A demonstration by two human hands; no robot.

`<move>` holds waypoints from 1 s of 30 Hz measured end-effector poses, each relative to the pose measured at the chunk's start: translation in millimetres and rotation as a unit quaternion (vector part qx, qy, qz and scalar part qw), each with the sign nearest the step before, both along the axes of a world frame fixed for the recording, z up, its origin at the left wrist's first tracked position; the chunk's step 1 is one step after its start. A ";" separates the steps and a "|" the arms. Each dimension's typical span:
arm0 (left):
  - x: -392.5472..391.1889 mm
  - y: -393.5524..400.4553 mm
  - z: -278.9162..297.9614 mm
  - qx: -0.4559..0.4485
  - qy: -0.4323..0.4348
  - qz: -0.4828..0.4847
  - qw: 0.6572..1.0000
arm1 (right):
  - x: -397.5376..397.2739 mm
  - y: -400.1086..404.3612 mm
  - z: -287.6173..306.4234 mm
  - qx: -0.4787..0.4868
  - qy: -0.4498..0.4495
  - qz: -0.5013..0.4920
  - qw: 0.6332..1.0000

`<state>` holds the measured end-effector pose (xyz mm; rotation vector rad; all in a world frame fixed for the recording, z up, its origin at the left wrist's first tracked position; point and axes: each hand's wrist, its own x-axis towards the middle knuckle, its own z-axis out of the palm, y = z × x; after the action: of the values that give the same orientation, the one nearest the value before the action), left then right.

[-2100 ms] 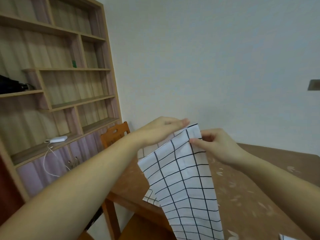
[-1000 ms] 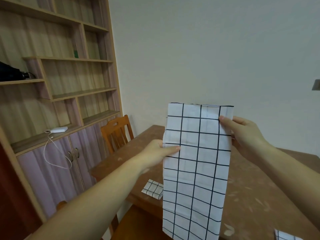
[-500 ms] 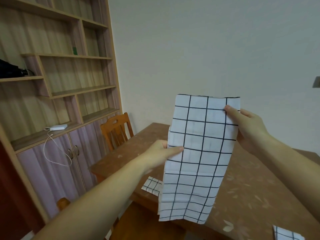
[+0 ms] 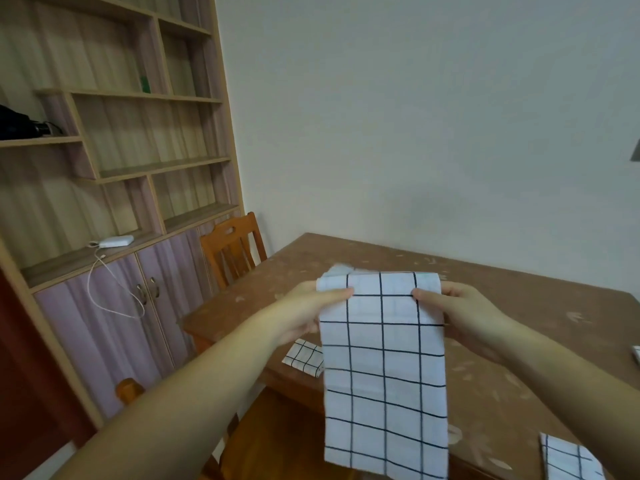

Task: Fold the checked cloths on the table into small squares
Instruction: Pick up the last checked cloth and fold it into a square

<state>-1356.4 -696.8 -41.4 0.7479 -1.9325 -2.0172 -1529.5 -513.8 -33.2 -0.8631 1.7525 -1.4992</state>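
Checked cloth [image 4: 382,368] hangs as a narrow strip above the bench [image 4: 519,306], top corners pinched by left hand [image 4: 311,311] and right hand [image 4: 457,313]. Folded square [image 4: 304,356] lies finished; another cloth [image 4: 568,460] waits. Crosswise folds remain.

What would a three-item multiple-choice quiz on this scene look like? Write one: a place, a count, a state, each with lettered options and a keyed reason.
1. Where does the small folded cloth lie?
A. near the table's left edge
B. on the chair seat
C. on a shelf

2. How many checked cloths show in all?
A. one
B. three
C. five

3. How is the long cloth held?
A. flat on the table
B. hanging in the air, pinched by both hands
C. draped over the chair

Answers: 1 A, it rests on the table by that edge. 2 B, the held one, the small one, and another at bottom right. 3 B, the left hand and right hand grip its top corners.
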 end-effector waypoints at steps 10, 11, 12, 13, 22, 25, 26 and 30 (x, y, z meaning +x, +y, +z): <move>-6.9 -0.7 -4.4 -0.081 -0.015 0.065 0.994 | -6.2 1.3 0.1 0.061 0.009 0.014 0.998; -7.1 -0.4 -3.6 -0.081 -0.008 0.075 0.994 | -6.1 1.8 0.2 0.065 0.010 0.016 0.998; -7.4 0.2 -2.9 -0.082 -0.003 0.084 0.993 | -6.2 1.9 0.6 0.063 0.008 0.017 0.998; -7.9 0.5 -2.6 -0.080 0.000 0.090 0.993 | -6.0 2.2 1.3 0.058 0.005 0.015 0.998; -13.4 -0.6 -6.2 -0.079 0.002 0.087 0.993 | -10.8 -4.2 -5.8 -0.005 0.056 -0.089 0.994; -18.3 -1.5 -10.8 -0.070 0.021 0.123 0.990 | -12.4 -5.4 -8.3 -0.023 0.086 -0.125 0.988; -19.6 -0.9 -11.5 -0.066 0.026 0.133 0.989 | -12.7 -5.3 -8.5 -0.030 0.093 -0.129 0.987; -24.5 -2.8 -15.5 -0.110 0.021 0.193 0.975 | -13.8 -4.9 -7.0 -0.063 0.100 -0.123 0.985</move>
<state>-1380.9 -699.6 -56.9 0.9293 -1.7827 -1.5502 -1543.3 -518.7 -40.3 -0.9141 1.9848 -1.7507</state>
